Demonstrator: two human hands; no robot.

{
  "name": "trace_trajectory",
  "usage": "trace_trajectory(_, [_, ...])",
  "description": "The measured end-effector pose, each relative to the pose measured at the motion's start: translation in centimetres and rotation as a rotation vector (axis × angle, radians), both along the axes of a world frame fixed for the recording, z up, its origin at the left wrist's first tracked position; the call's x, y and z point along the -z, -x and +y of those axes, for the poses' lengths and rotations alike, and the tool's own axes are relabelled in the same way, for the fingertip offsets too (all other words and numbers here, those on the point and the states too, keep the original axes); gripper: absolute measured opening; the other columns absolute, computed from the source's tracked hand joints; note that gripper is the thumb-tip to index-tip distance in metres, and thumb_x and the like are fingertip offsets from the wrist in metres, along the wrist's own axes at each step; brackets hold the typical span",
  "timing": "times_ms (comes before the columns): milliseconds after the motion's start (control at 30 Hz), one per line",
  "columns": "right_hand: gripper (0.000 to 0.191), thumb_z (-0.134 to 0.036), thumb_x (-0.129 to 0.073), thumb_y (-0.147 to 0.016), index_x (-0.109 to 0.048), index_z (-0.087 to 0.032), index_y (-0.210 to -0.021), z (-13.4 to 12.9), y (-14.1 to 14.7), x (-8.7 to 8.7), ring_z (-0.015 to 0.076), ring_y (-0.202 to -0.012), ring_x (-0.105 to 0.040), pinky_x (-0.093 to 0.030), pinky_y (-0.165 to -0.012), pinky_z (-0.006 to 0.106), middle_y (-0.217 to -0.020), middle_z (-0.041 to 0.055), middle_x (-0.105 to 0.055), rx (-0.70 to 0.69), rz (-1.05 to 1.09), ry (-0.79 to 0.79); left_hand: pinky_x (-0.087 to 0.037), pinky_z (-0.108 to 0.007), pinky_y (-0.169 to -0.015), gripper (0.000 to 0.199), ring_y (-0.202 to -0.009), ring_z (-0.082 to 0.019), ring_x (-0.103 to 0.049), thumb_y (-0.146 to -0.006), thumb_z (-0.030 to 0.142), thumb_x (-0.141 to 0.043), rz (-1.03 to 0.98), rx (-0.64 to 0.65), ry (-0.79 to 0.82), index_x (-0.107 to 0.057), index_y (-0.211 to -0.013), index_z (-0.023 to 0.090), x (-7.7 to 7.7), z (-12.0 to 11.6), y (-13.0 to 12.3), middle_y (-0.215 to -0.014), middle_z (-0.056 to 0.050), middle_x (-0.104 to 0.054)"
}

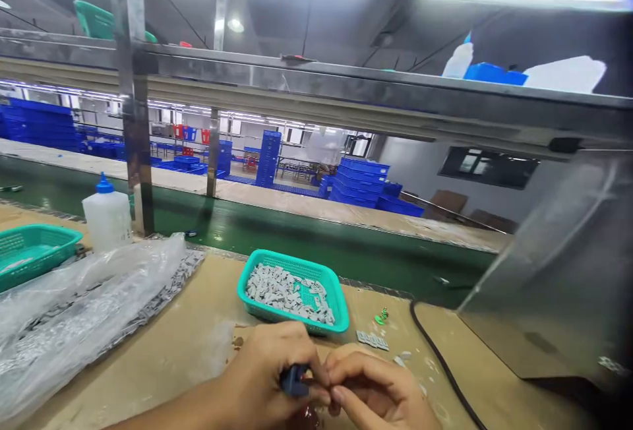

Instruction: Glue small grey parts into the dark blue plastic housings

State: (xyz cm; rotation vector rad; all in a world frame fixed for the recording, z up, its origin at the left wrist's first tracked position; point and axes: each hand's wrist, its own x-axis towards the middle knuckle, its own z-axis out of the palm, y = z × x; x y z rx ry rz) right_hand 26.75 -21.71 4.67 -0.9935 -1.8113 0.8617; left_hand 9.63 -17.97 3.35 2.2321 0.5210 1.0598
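My left hand (277, 374) is closed around a dark blue tool (295, 380) in front of the turquoise basket. Its fingertips meet those of my right hand (373, 387), which is pinched closed; whatever sits between the fingertips is too small to make out. Small grey-white pieces fill much of the turquoise basket (341, 305) just beyond my hands. To the right of the basket, a short row of grey pieces (372, 340) lies on the brown tabletop (198, 337), with a small green and yellow item (381, 316) behind it.
A clear plastic bag (109, 305) of grey pieces covers the left side. Behind it stand a white bottle (107, 215) with a blue cap and another green basket (39, 252). A black cable (445, 364) runs down the right. Beyond lies a green conveyor belt (237, 229).
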Motion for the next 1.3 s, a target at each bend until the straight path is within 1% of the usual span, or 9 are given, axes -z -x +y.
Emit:
trace_trajectory(233, [0.002,-0.017,-0.064,-0.068,-0.064,-0.016,-0.066,0.0,-0.4,0.7,0.011,-0.06,-0.057,-0.048,-0.057,0.022,-0.071,0.0008,-0.06,-0.14,0.251,0.291,-0.039,-0.019,-0.06,0.019,-0.067,-0.012,-0.054,-0.078,0.026,-0.051,0.137,0.074,-0.065,-0.063,-0.072,0.012,0.1,0.0,0.4,-0.072,-0.007,-0.061])
trace_trajectory(400, [0.003,-0.016,-0.065,-0.067,-0.063,-0.016,-0.065,-0.1,0.4,1.5,0.0095,-0.056,-0.057,-0.048,-0.057,0.02,-0.071,0.0004,-0.061,-0.057,0.313,0.374,-0.038,-0.021,-0.069,0.01,-0.078,-0.012,-0.051,-0.077,0.021,-0.052,0.119,0.062,-0.014,-0.058,-0.085,0.017,0.2,-0.4,1.0,-0.083,-0.004,-0.056])
trace_trajectory(467, [0.001,-0.016,-0.064,-0.067,-0.064,-0.016,-0.066,-0.2,0.6,1.9,0.0128,-0.065,-0.059,-0.049,-0.061,0.022,-0.073,0.0023,-0.061,0.031,0.226,0.25,-0.038,-0.022,-0.067,0.017,-0.077,-0.012,-0.048,-0.074,0.016,-0.052,0.111,-0.046,0.107,-0.051,-0.091,0.021,0.2,-0.2,1.5,-0.087,-0.002,-0.05])
trace_trajectory(567, [0.008,-0.012,-0.058,-0.07,-0.065,-0.017,-0.07,-0.1,0.6,2.8,0.0162,-0.077,-0.058,-0.048,-0.068,0.024,-0.077,0.0048,-0.062,0.188,-0.047,0.023,-0.033,-0.019,-0.053,0.026,-0.06,-0.009,-0.039,-0.07,0.01,-0.044,0.076,-0.177,0.418,-0.038,-0.091,0.024,0.0,0.6,2.3,-0.074,0.004,-0.04])
trace_trajectory(700, [0.014,-0.011,-0.053,-0.073,-0.065,-0.018,-0.074,0.2,0.2,3.7,0.0154,-0.074,-0.058,-0.048,-0.066,0.023,-0.078,0.0042,-0.063,0.208,-0.25,-0.097,-0.021,-0.016,-0.041,0.021,-0.046,-0.007,-0.025,-0.069,0.012,-0.033,0.073,-0.207,0.852,-0.031,-0.085,0.026,0.1,1.8,2.6,-0.057,0.008,-0.026])
trace_trajectory(800, [0.015,-0.01,-0.051,-0.074,-0.064,-0.019,-0.074,0.3,0.1,3.9,0.0151,-0.075,-0.059,-0.048,-0.067,0.023,-0.078,0.0036,-0.063,0.207,-0.288,-0.155,-0.02,-0.016,-0.039,0.016,-0.045,-0.007,-0.025,-0.073,0.017,-0.033,0.048,-0.178,0.977,-0.032,-0.086,0.026,0.4,2.2,2.4,-0.053,0.008,-0.024])
trace_trajectory(1000, [0.017,-0.008,-0.051,-0.075,-0.064,-0.018,-0.073,0.4,0.4,4.2,0.0148,-0.072,-0.058,-0.049,-0.064,0.024,-0.076,0.0037,-0.062,0.173,-0.314,-0.232,-0.034,-0.019,-0.05,0.016,-0.056,-0.009,-0.045,-0.078,0.023,-0.037,0.029,-0.159,0.91,-0.04,-0.094,0.022,0.6,2.4,2.1,-0.064,0.003,-0.049])
trace_trajectory(1200, [0.017,-0.006,-0.051,-0.075,-0.064,-0.018,-0.074,0.4,0.6,3.9,0.015,-0.07,-0.057,-0.048,-0.064,0.027,-0.075,0.0034,-0.062,0.165,-0.332,-0.349,-0.033,-0.018,-0.047,0.033,-0.055,-0.007,-0.047,-0.071,0.019,-0.049,-0.023,-0.186,0.806,-0.043,-0.103,0.022,1.4,3.3,2.3,-0.078,0.002,-0.047])
trace_trajectory(1300, [0.017,-0.004,-0.052,-0.075,-0.063,-0.018,-0.075,0.4,0.9,3.3,0.0141,-0.07,-0.056,-0.047,-0.063,0.026,-0.075,0.0029,-0.062,0.164,-0.312,-0.43,-0.037,-0.019,-0.053,0.028,-0.062,-0.009,-0.048,-0.064,0.016,-0.056,0.014,-0.18,0.68,-0.053,-0.092,0.018,1.9,3.8,2.4,-0.078,0.002,-0.047])
